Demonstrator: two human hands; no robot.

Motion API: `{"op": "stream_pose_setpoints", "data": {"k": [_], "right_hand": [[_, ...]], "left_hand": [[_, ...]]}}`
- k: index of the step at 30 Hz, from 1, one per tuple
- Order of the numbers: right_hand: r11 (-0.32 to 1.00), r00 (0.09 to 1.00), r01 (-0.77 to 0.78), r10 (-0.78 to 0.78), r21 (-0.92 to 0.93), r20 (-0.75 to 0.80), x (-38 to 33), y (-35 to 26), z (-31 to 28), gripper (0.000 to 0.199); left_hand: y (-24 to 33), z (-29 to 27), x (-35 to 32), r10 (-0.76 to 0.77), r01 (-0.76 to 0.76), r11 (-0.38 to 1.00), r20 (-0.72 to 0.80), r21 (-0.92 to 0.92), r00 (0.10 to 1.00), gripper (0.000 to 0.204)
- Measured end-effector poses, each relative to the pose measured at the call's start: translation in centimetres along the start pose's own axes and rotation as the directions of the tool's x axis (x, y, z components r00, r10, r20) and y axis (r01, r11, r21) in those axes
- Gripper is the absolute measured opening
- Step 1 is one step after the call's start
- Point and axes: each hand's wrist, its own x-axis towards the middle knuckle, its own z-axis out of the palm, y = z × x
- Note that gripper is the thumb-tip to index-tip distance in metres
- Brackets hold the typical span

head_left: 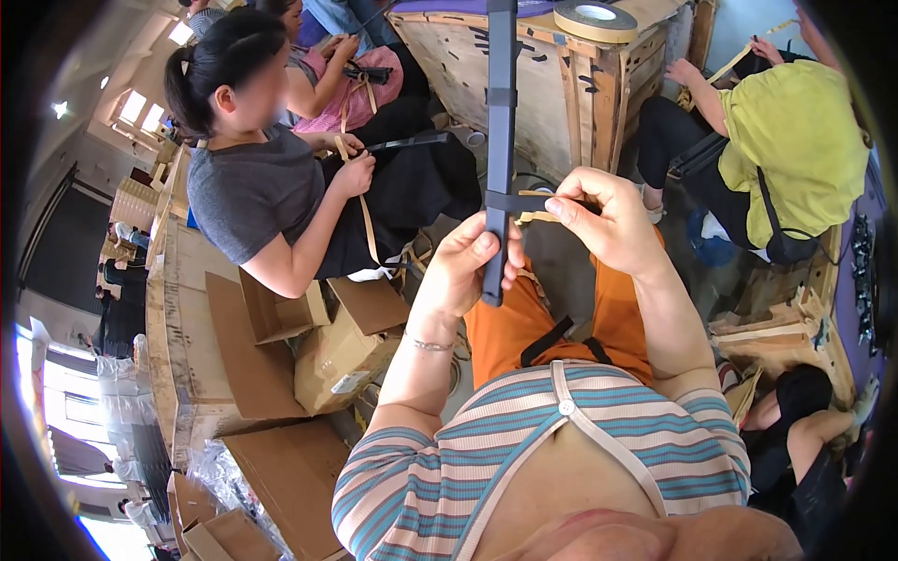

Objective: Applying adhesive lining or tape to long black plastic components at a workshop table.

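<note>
A long, slim dark grey bar (500, 103) stands nearly upright in front of me, running out of view at the top. My left hand (468, 266) is closed around its lower part, thumb in front and fingertips showing on the other side. Narrow black bands cross the bar at several places. At the lowest band a thin black strip with a tan side (535, 217) reaches out to the right. My right hand (608, 220) pinches the end of this strip between thumb and fingers, just right of the bar.
Ahead, a wooden crate (552, 93) carries a large tan roll (596, 21). Open cardboard boxes (346, 355) lie to my left. Co-workers sit on both sides; the one at left (271, 178) handles a similar tan strip (367, 224). Purple cloth covers a bench at far right.
</note>
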Motion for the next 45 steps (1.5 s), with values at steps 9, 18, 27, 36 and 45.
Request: {"op": "stream_pose_setpoints", "data": {"k": [9, 18, 27, 36, 45], "right_hand": [[0.993, 0.997, 0.041, -0.047, -0.109, -0.056, -0.8, -0.4, 0.2, 0.017], [0.99, 0.991, 0.083, -0.094, -0.115, -0.095, -2.2, -2.5, -0.8, 0.018], [0.989, 0.989, 0.105, -0.115, -0.107, -0.089, -2.2, -2.3, -0.7, 0.019], [0.99, 0.991, 0.111, -0.117, -0.084, -0.064, -2.5, -3.2, -1.3, 0.017], [0.981, 0.986, 0.154, -0.161, -0.117, -0.047, -2.5, -3.1, -1.9, 0.016]], "left_hand": [[-0.5, 0.0, 0.4, 0.056, -0.041, 0.996, -0.188, 0.082, 0.981, 0.031], [1.0, -0.6, -0.7, 0.004, 0.026, 0.976, 0.141, -0.214, 0.99, 0.042], [1.1, -0.8, -1.4, -0.068, 0.308, 0.828, 0.462, -0.468, 0.884, 0.043], [0.7, -1.1, -0.9, -0.078, 0.259, 0.881, 0.418, -0.396, 0.905, 0.041], [0.8, -1.3, -0.6, -0.043, 0.143, 0.944, 0.319, -0.296, 0.947, 0.041]]}}
